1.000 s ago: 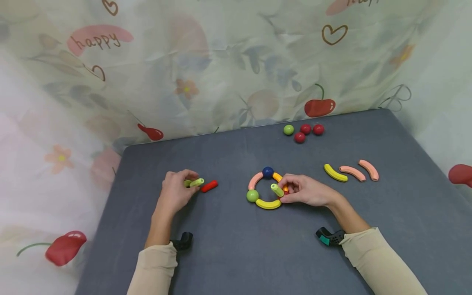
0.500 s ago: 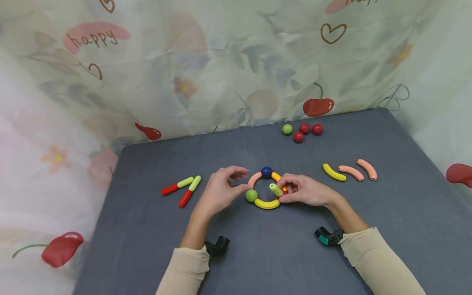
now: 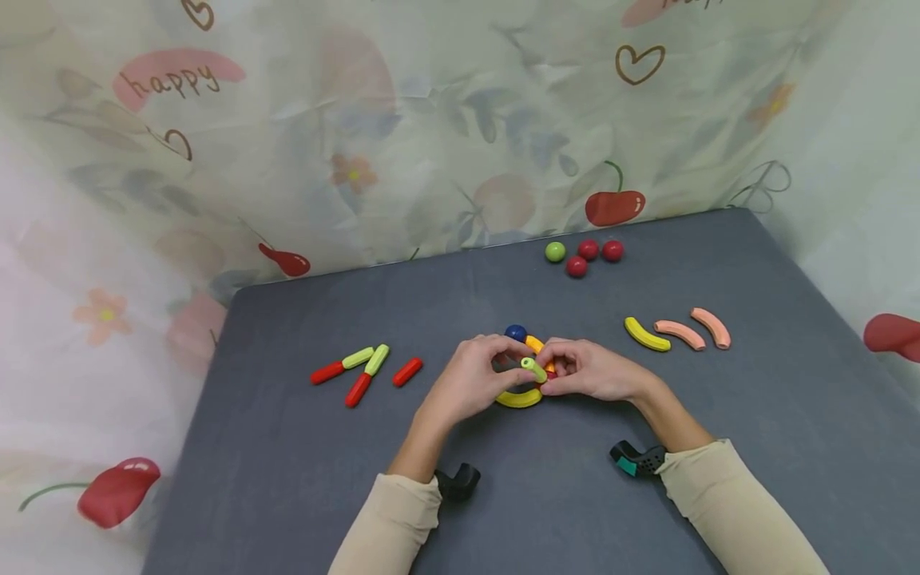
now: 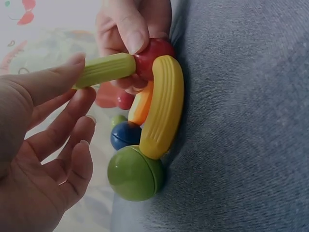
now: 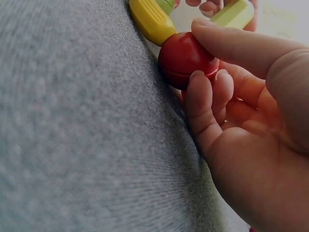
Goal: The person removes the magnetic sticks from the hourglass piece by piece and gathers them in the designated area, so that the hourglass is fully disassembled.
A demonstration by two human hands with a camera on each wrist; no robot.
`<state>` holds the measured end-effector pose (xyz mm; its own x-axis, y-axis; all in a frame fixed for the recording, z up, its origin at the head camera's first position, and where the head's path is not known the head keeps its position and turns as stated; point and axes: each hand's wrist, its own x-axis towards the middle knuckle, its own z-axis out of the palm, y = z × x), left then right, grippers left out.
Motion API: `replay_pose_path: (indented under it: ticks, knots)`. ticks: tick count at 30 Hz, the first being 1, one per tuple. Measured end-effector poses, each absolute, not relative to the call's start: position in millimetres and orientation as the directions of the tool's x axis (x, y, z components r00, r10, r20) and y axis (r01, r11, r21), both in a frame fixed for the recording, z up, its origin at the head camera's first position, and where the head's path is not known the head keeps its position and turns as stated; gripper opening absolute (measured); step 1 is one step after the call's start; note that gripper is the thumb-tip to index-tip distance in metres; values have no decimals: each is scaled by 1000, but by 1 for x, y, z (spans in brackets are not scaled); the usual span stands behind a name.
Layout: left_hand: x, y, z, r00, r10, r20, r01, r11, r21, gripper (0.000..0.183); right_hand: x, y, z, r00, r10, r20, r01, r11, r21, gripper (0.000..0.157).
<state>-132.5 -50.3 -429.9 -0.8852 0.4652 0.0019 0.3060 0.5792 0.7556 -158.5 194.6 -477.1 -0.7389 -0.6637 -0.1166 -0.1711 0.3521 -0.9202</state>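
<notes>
A ring of toy pieces lies on the table. My right hand [image 3: 592,371] pinches its red ball [image 5: 186,58] between thumb and fingers. From that ball a light green rod [image 4: 108,70] sticks up; my left hand [image 3: 470,379] pinches its free end with thumb and forefinger. The ring's yellow curved piece [image 4: 165,108] joins the red ball to a green ball [image 4: 134,174]. A blue ball [image 3: 515,332] and an orange curved piece [image 3: 535,344] form the far side. In the head view, my left hand hides the green ball and the pink curved piece.
On the dark grey table [image 3: 302,487], two red-and-green sticks [image 3: 366,375] and a loose red rod [image 3: 407,372] lie left. A yellow curve [image 3: 647,334] and two pink curves [image 3: 680,335] lie right. Several balls [image 3: 577,267] sit near the back edge, before a curtain [image 3: 431,120].
My left hand has let go of a red-and-green stick at the left, moved right to the ring and taken hold of the light green rod's end. My right hand has stayed at the red ball.
</notes>
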Motion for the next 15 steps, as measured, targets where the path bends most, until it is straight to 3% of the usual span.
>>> replay_pose_path:
  ticks: [7, 11, 15]
  knots:
    - [-130, -52, -430, -884, 467, 15, 287, 517, 806, 20, -159, 194, -477, -726, -678, -115, -169, 338, -926, 25]
    - [-131, -66, -418, -932, 361, 42, 208, 435, 876, 21, -159, 193, -477, -732, -670, -126, -154, 343, -927, 23]
    - [-135, -97, -408, -972, 229, 58, 168, 496, 852, 21, -159, 194, -476, -740, -657, -149, -134, 360, -923, 23]
